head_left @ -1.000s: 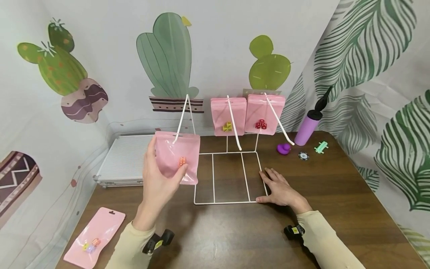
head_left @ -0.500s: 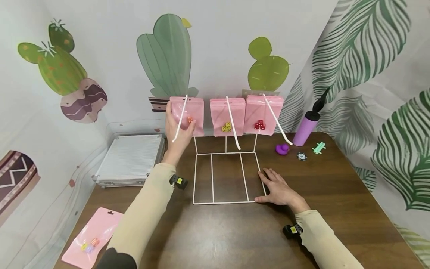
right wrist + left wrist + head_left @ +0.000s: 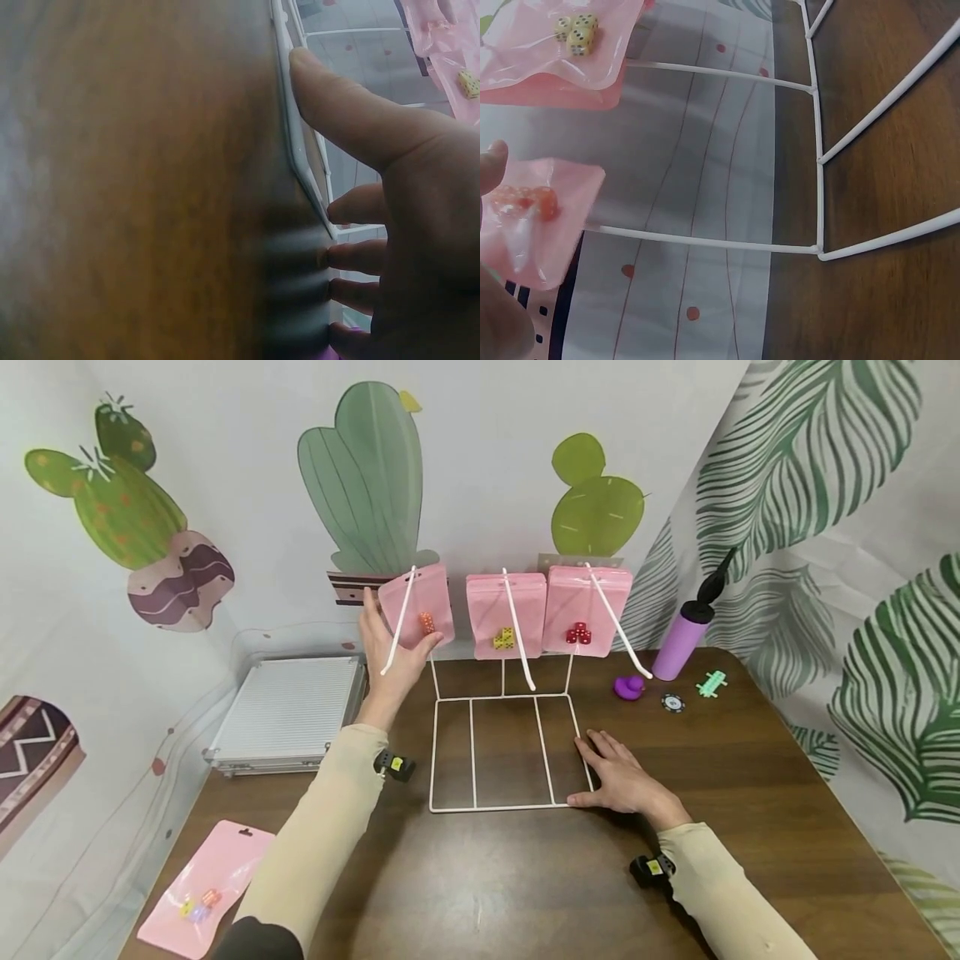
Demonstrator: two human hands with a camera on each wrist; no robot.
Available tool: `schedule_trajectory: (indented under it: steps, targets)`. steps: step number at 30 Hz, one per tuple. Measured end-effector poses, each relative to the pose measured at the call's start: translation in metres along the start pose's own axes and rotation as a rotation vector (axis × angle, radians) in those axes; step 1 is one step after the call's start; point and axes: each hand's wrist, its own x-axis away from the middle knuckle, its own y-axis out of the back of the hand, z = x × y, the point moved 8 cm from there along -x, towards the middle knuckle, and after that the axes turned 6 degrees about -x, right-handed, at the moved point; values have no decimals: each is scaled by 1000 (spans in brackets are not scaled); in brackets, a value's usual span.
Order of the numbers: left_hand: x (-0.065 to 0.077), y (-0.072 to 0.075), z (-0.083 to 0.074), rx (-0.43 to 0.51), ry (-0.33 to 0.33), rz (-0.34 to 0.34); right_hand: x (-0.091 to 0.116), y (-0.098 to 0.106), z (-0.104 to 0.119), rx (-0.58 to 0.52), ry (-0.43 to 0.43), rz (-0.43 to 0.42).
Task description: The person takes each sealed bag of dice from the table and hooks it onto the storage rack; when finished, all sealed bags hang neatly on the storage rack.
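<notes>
A pink bag [image 3: 431, 589] with orange dice [image 3: 427, 623] hangs tilted at the back of the white wire rack's [image 3: 453, 811] left hook [image 3: 400, 631]. My left hand [image 3: 393, 672] is around its lower left, fingers extended beside the left edge and thumb close to the bottom right corner. In the left wrist view, the thumb [image 3: 490, 169] overlaps this bag [image 3: 562, 187]. My right hand [image 3: 626, 782] rests with spread fingers at the right side of the rack's base. Pink bags with yellow dice [image 3: 504, 638] and red dice [image 3: 578, 633] hang on the other hooks.
Another pink bag [image 3: 225, 864] with mixed dice lies at the table's front left. A silver case [image 3: 288, 710] stands behind it. To the right are a purple duck [image 3: 628, 687], a chip [image 3: 672, 702], a green toy figure [image 3: 712, 683] and a purple pump [image 3: 681, 643].
My left hand has carried the bag with orange dice up and back along the left hook. The bag now tilts, and the fingers have straightened beside it. My right hand stays put.
</notes>
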Motion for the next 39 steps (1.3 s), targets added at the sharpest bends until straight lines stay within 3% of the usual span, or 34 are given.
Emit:
schedule_trajectory:
  steps: [3, 11, 19, 24, 31, 39]
  targets:
    - [1, 1, 3, -11, 22, 31, 0, 1, 1, 3, 5, -2]
    - [3, 5, -1, -14, -73, 50, 1, -1, 0, -2, -2, 3]
    - [13, 19, -7, -22, -71, 121, 2, -1, 0, -4, -5, 5]
    - [20, 37, -17, -16, -77, 176, 2, 0, 0, -2, -3, 6]
    - [31, 68, -28, -141, -105, 250, 1, 0, 0, 1, 1, 2]
    - [47, 108, -21, -203, -86, 309, 0, -1, 0, -6, -6, 14]
